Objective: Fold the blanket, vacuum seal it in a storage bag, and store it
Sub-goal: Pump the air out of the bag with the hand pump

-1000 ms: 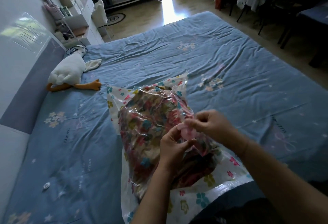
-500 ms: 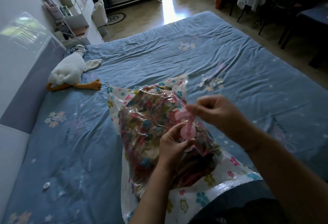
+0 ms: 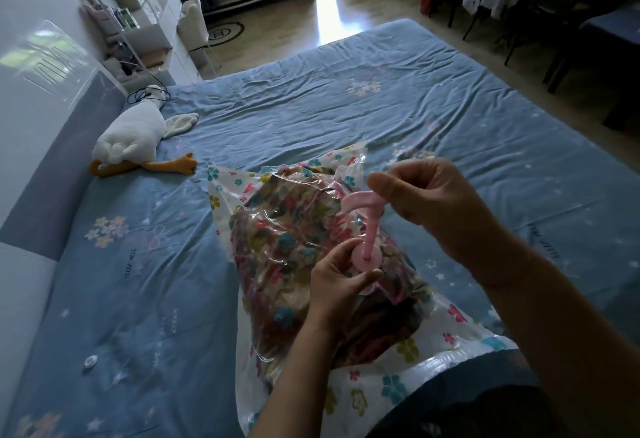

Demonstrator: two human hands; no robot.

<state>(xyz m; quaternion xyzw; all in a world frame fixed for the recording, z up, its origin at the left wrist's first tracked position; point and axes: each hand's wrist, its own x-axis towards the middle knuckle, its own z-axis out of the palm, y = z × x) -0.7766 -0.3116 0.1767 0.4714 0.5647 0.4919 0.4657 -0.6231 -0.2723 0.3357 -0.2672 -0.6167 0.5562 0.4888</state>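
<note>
Blanket (image 3: pixel 294 240) in storage bag (image 3: pixel 228 188): left hand (image 3: pixel 337 281) pinches the pink pump (image 3: pixel 369 229) at its base, right hand (image 3: pixel 426 202) grips its handle above. Likely best: base flat, pull straight.

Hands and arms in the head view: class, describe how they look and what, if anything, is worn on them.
The left hand and right hand are bare: no gloves, rings or bracelets show. The left forearm and right forearm are bare too, with no sleeve, watch or marking in view up to the frame's edge.
</note>
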